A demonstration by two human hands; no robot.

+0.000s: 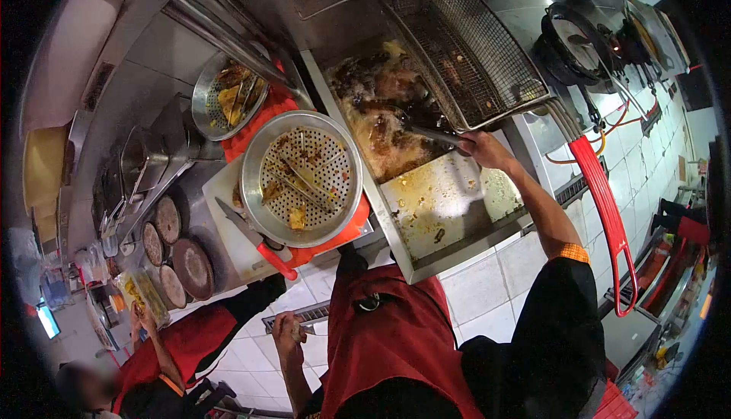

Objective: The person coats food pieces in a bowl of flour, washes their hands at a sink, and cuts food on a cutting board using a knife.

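Observation:
My right hand (485, 151) grips the handle of a metal utensil (434, 134) over the fryer; its far end is lost in the bubbling oil (381, 126), so its kind is unclear. Dark brown pieces of food (396, 80) lie in the oil. Low beside my red apron (381, 343), my left hand (288, 335) is curled around something small and pale that I cannot make out. On the counter to the left is a perforated metal bowl (255, 191) with tongs (304, 179) and food scraps in it.
A wire fryer basket (487, 61) with a red handle (605, 206) rests over the fryer. A red-handled knife (255, 235) lies on a white board (225, 191). Behind is another strainer bowl (199, 107). A co-worker (167, 343) stands lower left. Pans (567, 46) sit upper right.

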